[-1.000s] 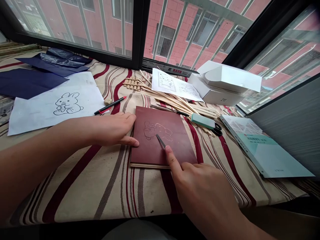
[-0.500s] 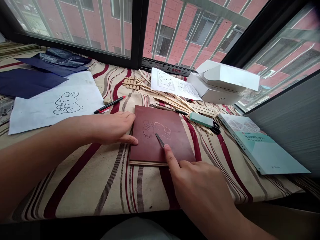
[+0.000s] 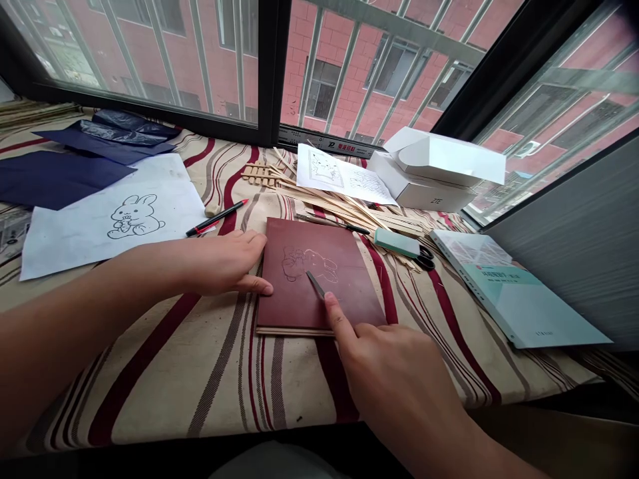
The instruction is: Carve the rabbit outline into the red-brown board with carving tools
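Left of the left fingers: dark blue sheets [image 3: 54, 176] overlap a paper with a rabbit drawing [image 3: 74, 233]; a black-and-red pen [image 3: 215, 218] lies just beyond the knuckles.

Left hand [image 3: 232, 263]: open, gripping nothing, thumb and fingertips against the left edge of the maroon board [image 3: 284, 309]. I judge this braces it against sliding. The board lies flat between the two hands, its outlined figure facing up.

Right hand [image 3: 399, 362]: fingers closed round a narrow metal tool [image 3: 315, 285], index finger extended along it, probably for fine control and downward pressure. Tip is at the outline; I cannot confirm contact.

Beyond the right fingertips: wooden strips [image 3: 324, 197] lie in a loose pile, a printed sheet [image 3: 339, 174] resting over part of it. Farther right, a white box [image 3: 439, 194] stands by the window; I cannot see inside, so contents unknown. Nearer the fingers, a green-and-white block [image 3: 397, 243] sits beside black scissor handles [image 3: 426, 258].

Well right of the right fingers: a pale green book [image 3: 534, 299], closed and flat
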Demonstrator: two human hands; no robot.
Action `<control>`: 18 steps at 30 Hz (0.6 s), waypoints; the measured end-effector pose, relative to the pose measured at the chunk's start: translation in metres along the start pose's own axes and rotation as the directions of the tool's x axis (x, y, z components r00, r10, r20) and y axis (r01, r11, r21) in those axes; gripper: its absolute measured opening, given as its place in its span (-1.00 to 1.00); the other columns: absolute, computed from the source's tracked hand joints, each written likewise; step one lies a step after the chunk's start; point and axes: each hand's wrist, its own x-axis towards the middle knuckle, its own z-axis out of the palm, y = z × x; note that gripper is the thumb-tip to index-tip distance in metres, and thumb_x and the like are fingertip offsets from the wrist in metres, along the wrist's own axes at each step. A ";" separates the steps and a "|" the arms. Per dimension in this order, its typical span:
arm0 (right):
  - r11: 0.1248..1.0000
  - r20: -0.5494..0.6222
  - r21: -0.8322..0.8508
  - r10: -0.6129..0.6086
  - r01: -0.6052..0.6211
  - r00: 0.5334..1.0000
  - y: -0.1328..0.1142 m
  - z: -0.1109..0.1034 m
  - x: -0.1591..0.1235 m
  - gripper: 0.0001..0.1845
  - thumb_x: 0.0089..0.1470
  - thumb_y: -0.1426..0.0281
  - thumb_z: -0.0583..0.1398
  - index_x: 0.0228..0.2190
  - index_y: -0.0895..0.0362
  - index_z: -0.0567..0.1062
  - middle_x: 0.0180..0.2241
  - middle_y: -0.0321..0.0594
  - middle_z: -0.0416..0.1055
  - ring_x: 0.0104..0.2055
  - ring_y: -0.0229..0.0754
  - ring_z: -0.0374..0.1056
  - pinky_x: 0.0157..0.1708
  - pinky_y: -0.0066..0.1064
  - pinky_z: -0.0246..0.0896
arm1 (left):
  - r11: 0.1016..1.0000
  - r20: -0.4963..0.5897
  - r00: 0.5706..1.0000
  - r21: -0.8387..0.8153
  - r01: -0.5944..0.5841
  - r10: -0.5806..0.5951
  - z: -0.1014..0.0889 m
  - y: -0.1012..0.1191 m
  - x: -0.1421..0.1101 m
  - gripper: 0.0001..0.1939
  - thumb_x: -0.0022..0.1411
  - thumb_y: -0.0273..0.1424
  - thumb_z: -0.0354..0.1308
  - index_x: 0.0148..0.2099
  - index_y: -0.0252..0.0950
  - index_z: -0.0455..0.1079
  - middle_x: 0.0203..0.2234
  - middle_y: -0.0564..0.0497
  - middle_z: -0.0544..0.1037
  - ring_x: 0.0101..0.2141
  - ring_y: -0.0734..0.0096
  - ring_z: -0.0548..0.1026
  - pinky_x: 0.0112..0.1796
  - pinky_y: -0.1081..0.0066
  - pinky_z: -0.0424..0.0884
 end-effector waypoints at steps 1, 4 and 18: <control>1.000 -0.014 -0.003 -0.003 0.003 1.000 0.000 -0.001 0.000 -0.15 -0.20 0.67 0.23 0.21 0.24 0.56 -0.71 -0.21 0.41 -0.72 -0.13 0.35 -0.54 -0.28 -0.54 | 1.000 0.001 1.000 0.000 0.001 -0.001 0.000 0.000 0.000 -0.43 0.32 0.06 0.21 0.07 -0.32 0.30 0.10 -0.33 0.53 0.13 -0.12 0.52 0.06 0.22 0.40; 1.000 0.010 -0.009 0.009 -0.009 1.000 -0.001 -0.002 0.001 -0.17 -0.17 0.68 0.22 0.21 0.24 0.57 -0.71 -0.20 0.41 -0.72 -0.13 0.34 -0.54 -0.28 -0.53 | 1.000 -0.006 1.000 0.002 0.002 -0.002 0.000 0.001 0.001 -0.42 0.31 0.07 0.21 0.08 -0.32 0.31 0.12 -0.35 0.52 0.15 -0.14 0.51 0.08 0.20 0.39; 1.000 0.173 -0.001 0.015 -0.015 0.985 0.001 -0.009 0.003 -0.11 -0.07 0.69 0.20 0.34 0.20 0.42 -0.63 -0.17 0.51 -0.65 -0.13 0.42 -0.58 -0.26 -0.54 | 1.000 -0.009 1.000 0.010 0.002 -0.002 -0.002 0.002 0.000 -0.44 0.31 0.10 0.18 0.03 -0.29 0.31 0.07 -0.33 0.55 0.09 -0.12 0.55 0.03 0.21 0.42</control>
